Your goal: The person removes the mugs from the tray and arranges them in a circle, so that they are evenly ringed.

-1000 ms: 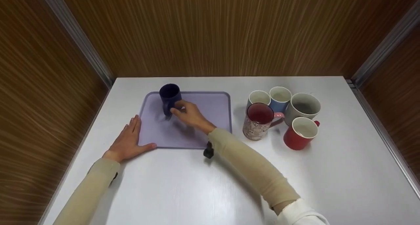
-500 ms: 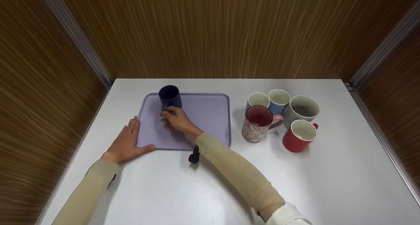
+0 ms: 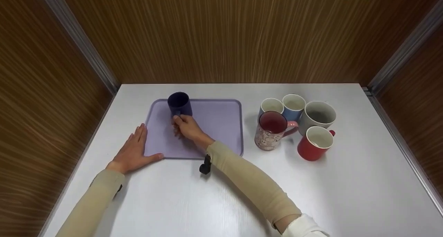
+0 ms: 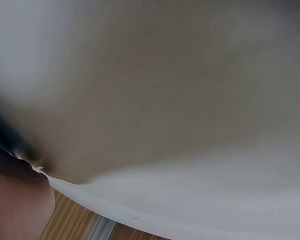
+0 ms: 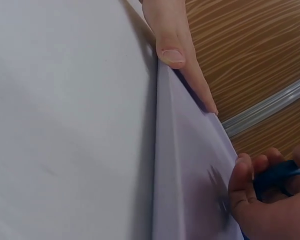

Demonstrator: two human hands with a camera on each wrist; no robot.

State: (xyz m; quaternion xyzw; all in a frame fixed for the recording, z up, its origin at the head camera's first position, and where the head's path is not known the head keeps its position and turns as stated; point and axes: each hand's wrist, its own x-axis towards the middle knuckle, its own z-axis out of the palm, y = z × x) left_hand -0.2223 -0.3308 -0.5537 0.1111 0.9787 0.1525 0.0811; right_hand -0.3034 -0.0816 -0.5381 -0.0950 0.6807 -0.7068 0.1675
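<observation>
A dark blue mug (image 3: 180, 107) stands upright at the back left of a lilac tray (image 3: 218, 126), its handle turned toward me. My right hand (image 3: 188, 126) grips that handle; in the right wrist view, thumb and fingers close round the blue handle (image 5: 275, 177). My left hand (image 3: 131, 150) lies flat at the tray's front left corner, thumb along the front edge and straight fingers along the left edge. The left wrist view has mostly blurred white surface, with a bit of the hand (image 4: 20, 205) at lower left.
Right of the tray, several mugs stand close together: a pink patterned mug (image 3: 268, 136), a red mug (image 3: 311, 148), a large grey mug (image 3: 306, 122) and light blue ones (image 3: 292, 114) behind. Wood-grain panels (image 3: 221, 36) enclose the white table (image 3: 180, 195) at the back and sides.
My right hand has moved left from beside the blue mug onto its handle, and its fingers have closed there. The left hand has stayed at the tray's corner.
</observation>
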